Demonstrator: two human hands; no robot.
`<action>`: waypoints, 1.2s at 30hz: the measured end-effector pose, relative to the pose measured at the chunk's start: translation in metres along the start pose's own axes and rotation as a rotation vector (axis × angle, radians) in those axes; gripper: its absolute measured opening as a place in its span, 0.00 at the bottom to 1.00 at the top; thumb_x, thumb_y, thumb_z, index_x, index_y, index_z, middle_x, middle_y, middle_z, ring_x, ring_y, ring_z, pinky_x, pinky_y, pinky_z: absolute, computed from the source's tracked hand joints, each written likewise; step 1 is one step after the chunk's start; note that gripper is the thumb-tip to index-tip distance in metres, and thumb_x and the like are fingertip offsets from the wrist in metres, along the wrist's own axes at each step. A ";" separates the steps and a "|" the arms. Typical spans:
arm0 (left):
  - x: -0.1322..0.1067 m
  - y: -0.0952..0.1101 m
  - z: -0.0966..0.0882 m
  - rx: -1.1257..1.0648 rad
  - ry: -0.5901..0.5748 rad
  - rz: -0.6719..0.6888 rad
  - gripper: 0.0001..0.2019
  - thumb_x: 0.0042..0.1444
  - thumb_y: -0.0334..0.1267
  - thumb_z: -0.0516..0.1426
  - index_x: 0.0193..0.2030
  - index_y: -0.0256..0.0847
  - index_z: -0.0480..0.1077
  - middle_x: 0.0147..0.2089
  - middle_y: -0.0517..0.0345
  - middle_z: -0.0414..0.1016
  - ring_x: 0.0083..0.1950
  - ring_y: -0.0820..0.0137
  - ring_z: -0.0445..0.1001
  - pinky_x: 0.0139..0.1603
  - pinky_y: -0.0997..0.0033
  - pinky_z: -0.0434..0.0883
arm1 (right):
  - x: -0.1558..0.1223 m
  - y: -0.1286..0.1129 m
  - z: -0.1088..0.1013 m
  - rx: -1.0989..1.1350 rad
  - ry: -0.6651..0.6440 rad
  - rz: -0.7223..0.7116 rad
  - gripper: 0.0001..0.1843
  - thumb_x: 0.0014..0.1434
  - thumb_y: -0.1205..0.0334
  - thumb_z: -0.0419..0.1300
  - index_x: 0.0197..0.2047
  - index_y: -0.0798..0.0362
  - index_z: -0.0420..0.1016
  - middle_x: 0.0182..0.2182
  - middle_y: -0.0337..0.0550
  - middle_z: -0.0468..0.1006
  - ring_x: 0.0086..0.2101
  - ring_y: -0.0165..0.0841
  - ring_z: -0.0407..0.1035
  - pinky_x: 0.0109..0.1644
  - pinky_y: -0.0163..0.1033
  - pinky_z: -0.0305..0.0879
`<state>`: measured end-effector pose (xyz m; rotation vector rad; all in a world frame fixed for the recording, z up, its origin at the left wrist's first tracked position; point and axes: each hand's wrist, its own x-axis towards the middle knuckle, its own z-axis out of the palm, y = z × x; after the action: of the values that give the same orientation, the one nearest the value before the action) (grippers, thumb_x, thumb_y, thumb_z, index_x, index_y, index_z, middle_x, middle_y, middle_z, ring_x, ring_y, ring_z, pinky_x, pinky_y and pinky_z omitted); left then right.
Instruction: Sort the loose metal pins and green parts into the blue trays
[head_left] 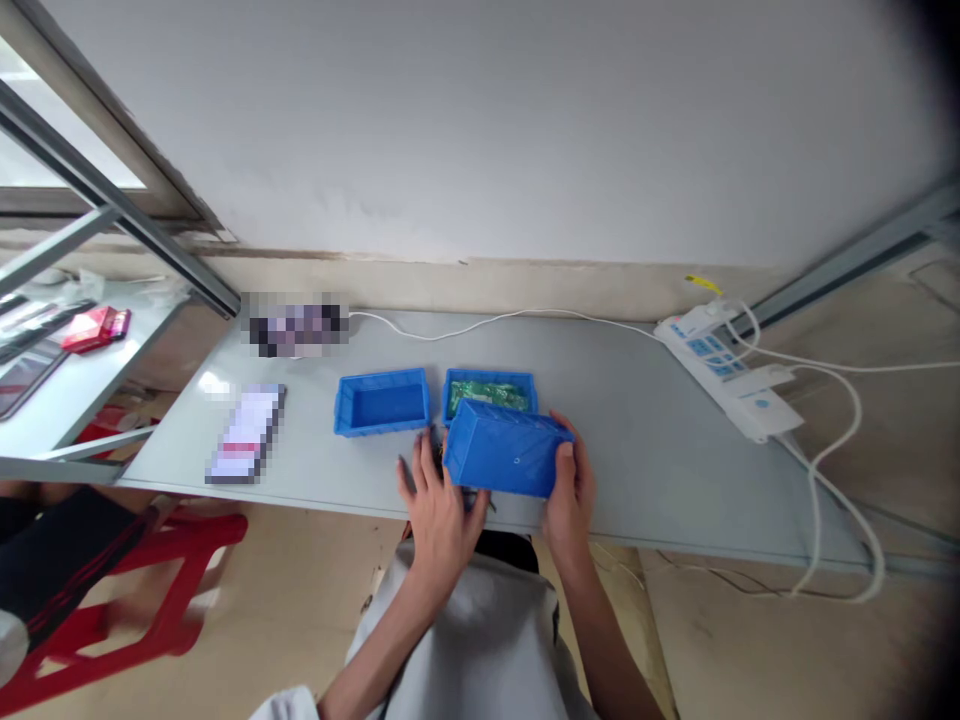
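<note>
My right hand (570,495) grips the right end of a blue plastic bin (510,450), thumb on its outside. The bin is tipped over, its underside towards me and its opening hidden. My left hand (439,505) is on the table at the bin's left, fingers stretched out and apart. Some small dark things show between that hand and the bin, too covered to name. Just behind, a second blue bin (451,392) holds green packets (487,394). To the left stands a third blue bin (382,403) with nothing visible inside.
On the grey table (637,430) lie a pixelated phone (247,435) at left and a blurred object (296,328) behind it. A white power strip (720,370) with cables sits at right. A red stool (180,570) stands below left, beside a seated person's leg (67,560).
</note>
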<state>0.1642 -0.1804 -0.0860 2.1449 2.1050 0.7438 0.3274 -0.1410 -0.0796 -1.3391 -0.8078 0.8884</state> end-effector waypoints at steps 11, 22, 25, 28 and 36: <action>0.002 0.001 0.000 0.021 0.038 0.066 0.56 0.65 0.70 0.60 0.85 0.30 0.48 0.83 0.22 0.54 0.84 0.35 0.53 0.82 0.28 0.48 | 0.014 -0.018 -0.011 0.245 0.131 0.157 0.33 0.71 0.33 0.60 0.67 0.47 0.78 0.59 0.49 0.83 0.57 0.45 0.78 0.60 0.50 0.75; 0.001 -0.002 0.002 -0.031 0.054 0.074 0.54 0.67 0.65 0.62 0.86 0.34 0.45 0.84 0.25 0.53 0.84 0.36 0.53 0.81 0.28 0.50 | 0.053 -0.004 -0.088 0.253 0.363 0.083 0.31 0.62 0.33 0.69 0.55 0.50 0.78 0.49 0.48 0.81 0.44 0.40 0.79 0.42 0.43 0.79; 0.000 -0.005 0.001 -0.074 0.068 0.085 0.53 0.67 0.63 0.63 0.85 0.34 0.47 0.82 0.25 0.55 0.84 0.36 0.54 0.81 0.28 0.50 | 0.057 -0.005 -0.119 0.012 0.372 -0.191 0.28 0.57 0.40 0.75 0.50 0.50 0.76 0.38 0.38 0.76 0.35 0.34 0.74 0.38 0.39 0.73; -0.002 -0.010 -0.003 -0.207 0.103 0.088 0.44 0.71 0.55 0.62 0.84 0.39 0.50 0.82 0.29 0.58 0.84 0.40 0.56 0.80 0.30 0.55 | 0.054 -0.005 -0.145 -0.284 0.289 -0.361 0.32 0.46 0.48 0.81 0.48 0.49 0.73 0.35 0.34 0.72 0.32 0.33 0.69 0.38 0.40 0.69; -0.041 -0.063 -0.036 -0.462 0.409 0.146 0.13 0.72 0.27 0.56 0.57 0.43 0.75 0.52 0.47 0.81 0.54 0.60 0.81 0.55 0.61 0.78 | 0.044 0.005 -0.155 -0.752 0.034 -0.755 0.24 0.54 0.62 0.73 0.49 0.48 0.67 0.52 0.51 0.77 0.59 0.53 0.76 0.61 0.63 0.72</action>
<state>0.0942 -0.2259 -0.0890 2.0207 1.6888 1.6190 0.4845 -0.1721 -0.0967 -1.4808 -1.5703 -0.0644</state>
